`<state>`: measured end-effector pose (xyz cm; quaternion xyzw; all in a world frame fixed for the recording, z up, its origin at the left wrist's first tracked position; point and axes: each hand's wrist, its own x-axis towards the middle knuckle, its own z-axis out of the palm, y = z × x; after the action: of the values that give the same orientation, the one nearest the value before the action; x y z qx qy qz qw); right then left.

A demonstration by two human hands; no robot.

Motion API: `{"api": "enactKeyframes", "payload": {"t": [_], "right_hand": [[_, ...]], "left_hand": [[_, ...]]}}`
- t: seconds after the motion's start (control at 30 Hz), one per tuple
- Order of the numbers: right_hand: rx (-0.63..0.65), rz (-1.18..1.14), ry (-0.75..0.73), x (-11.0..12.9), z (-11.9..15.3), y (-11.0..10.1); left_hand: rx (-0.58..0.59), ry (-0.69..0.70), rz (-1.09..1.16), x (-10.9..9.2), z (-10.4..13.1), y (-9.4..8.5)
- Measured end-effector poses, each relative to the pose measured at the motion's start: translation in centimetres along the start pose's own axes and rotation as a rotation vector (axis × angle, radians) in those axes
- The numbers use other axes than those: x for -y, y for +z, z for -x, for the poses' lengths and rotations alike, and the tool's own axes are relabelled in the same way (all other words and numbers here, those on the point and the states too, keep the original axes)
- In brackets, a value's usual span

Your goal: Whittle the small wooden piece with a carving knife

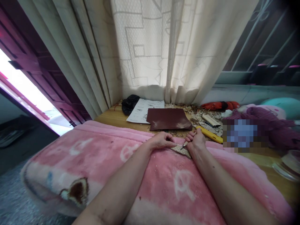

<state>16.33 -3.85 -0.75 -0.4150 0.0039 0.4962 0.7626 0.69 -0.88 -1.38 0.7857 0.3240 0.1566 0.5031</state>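
A small flat, pale piece with a carved-looking surface (179, 150), probably wood, rests on the pink blanket. My left hand (161, 141) grips its left end between thumb and fingers. In my right hand (196, 140) is a slim carving tool (184, 145), its dark metal tip on or just above the pale piece. The curled right fingers cover most of the tool's handle. Just beyond that hand lies a yellow handle-shaped tool (211, 135). A dark brown rectangular sheet (168, 118) lies on the table past both hands.
The thick pink blanket (112, 184) covers the near side of the wooden table (107, 117). Behind are printed paper (137, 113), a black bag (129, 105), wood shavings (195, 114) and a cream-coloured tool (210, 120). Purple knitwear (281, 131) and a glass container (287, 168) stand right.
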Motion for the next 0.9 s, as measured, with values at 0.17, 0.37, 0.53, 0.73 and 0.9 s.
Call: {"api": "enactKeyframes", "payload": {"t": [0.17,0.37,0.53,0.73,0.9], "right_hand": [[0.007,0.004,-0.006,-0.20,-0.21,-0.06],[0.038,-0.014,-0.011,-0.23,-0.21,-0.22],[0.054,-0.025,-0.012,-0.28,-0.20,-0.31],[0.064,-0.037,-0.001,-0.23,-0.16,-0.36],[0.089,-0.064,-0.007,-0.01,0.00,-0.42]], "left_hand": [[-0.005,-0.006,-0.009,-0.01,0.04,0.02],[0.017,0.010,-0.028,-0.05,0.00,-0.12],[0.019,0.018,-0.062,0.17,-0.16,-0.23],[0.013,-0.003,-0.069,0.36,-0.19,-0.12],[0.010,-0.011,-0.028,0.30,-0.11,-0.07]]}}
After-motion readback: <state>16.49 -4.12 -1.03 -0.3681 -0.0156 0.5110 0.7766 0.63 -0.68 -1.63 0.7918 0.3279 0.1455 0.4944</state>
